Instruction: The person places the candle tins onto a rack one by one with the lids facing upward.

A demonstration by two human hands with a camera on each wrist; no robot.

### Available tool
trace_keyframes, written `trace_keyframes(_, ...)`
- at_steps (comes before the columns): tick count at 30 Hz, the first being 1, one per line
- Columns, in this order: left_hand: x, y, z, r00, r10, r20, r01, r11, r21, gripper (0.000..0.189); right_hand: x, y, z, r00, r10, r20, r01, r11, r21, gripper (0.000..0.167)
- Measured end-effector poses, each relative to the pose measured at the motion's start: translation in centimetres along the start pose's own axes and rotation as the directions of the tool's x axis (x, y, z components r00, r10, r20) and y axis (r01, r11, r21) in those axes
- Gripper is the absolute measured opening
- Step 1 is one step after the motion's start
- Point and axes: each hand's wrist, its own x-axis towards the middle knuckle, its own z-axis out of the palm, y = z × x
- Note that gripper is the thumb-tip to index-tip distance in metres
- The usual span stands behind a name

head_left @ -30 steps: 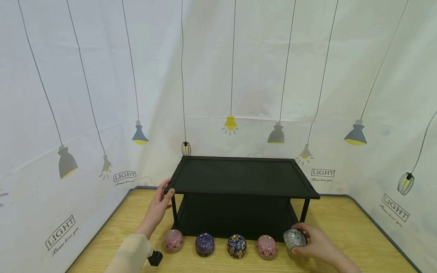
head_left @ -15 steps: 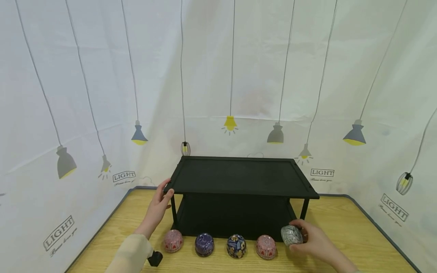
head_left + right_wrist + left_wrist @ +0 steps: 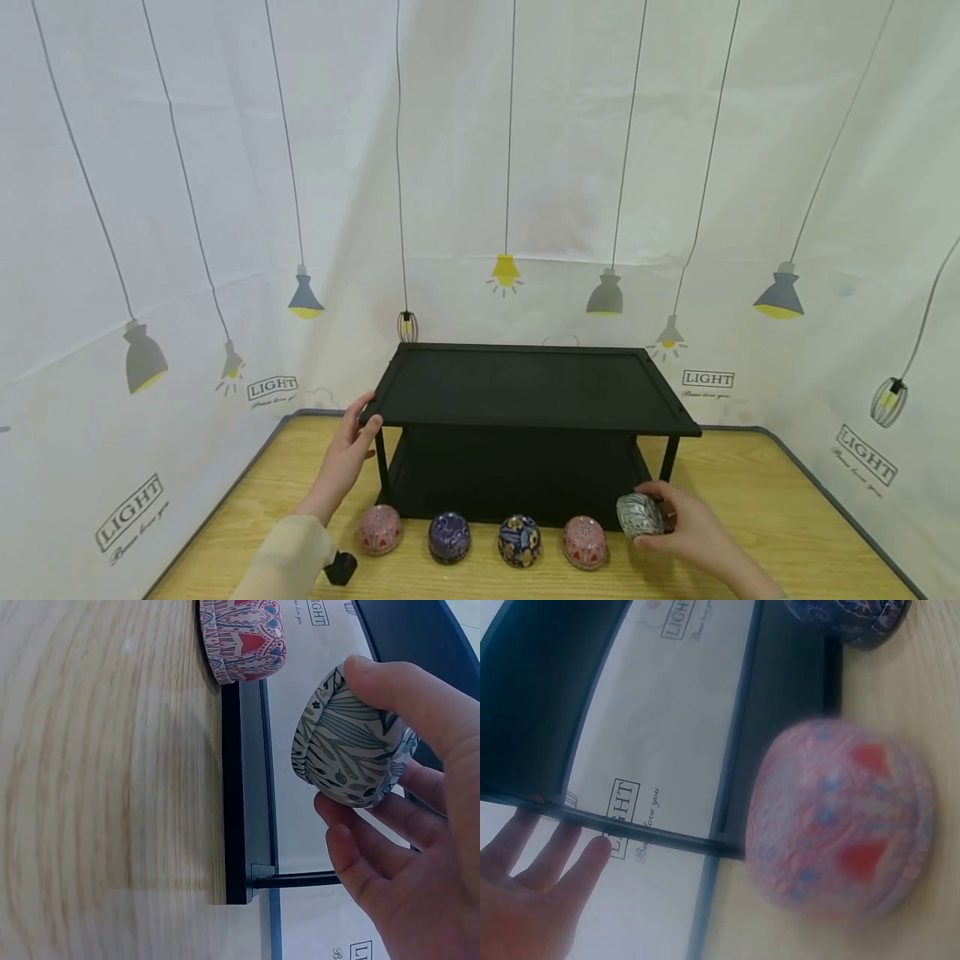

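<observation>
My right hand [image 3: 693, 533] pinches a small round tin [image 3: 640, 515] with a grey-green leaf pattern between thumb and fingers. In the right wrist view the tin [image 3: 352, 742] is tilted and raised off the wooden table. It is at the front right corner of a black two-tier shelf [image 3: 525, 387]. My left hand [image 3: 347, 454] holds the shelf's front left corner, thumb at the top board's front edge and fingers along its side. A row of tins lies before the shelf: a pink tin [image 3: 381, 530], a purple tin [image 3: 449, 537], a dark blue floral tin [image 3: 520, 541] and another pink tin [image 3: 584, 542].
The shelf's lower board [image 3: 517, 475] lies behind the row of tins. Thin posts, such as the right front post [image 3: 670, 461], carry the top board. A white curtain [image 3: 480, 167] printed with lamps surrounds the wooden table [image 3: 255, 492]. A black strap piece [image 3: 342, 568] sits at my left cuff.
My right hand has lifted the leaf-patterned tin slightly and tilted it, moving a little left. The left hand and the other tins have stayed put.
</observation>
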Motion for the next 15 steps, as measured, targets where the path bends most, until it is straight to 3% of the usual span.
trace_keyframes(15,0.00,0.02,-0.01,1.000,0.002,-0.004,-0.002,1.000,0.009,0.055,0.05,-0.41,0.20,0.999,0.016,-0.036,-0.015,1.000,0.025,0.069)
